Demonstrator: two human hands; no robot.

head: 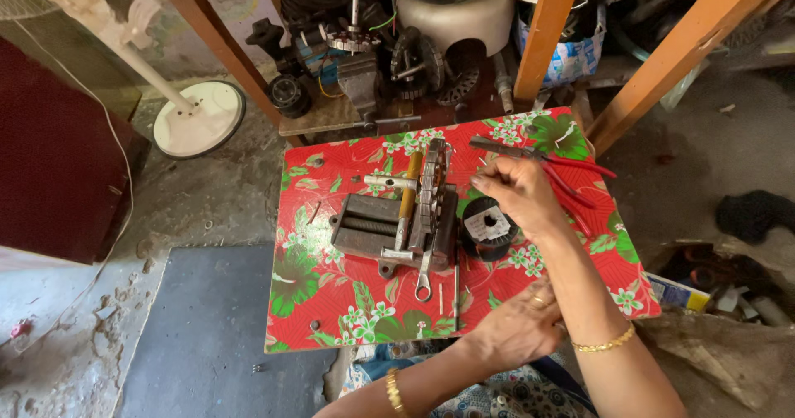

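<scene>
Fingers (pixel 484 180) of the right hand (pixel 517 194) pinch together above the dark round wire spool (pixel 489 228) on the red floral worktop (pixel 331 302), apparently drawing wire that needs steady tension, while the left hand (pixel 517 331) rests loosely curled at the worktop's near edge.

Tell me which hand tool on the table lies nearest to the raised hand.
The red-handled pliers, just behind the right hand. The spanner lies farther away, beside the grey winding machine.

One head camera looks steeply down, fairly near, onto the floral table (pixel 348 302), seemingly from its front edge.
</scene>
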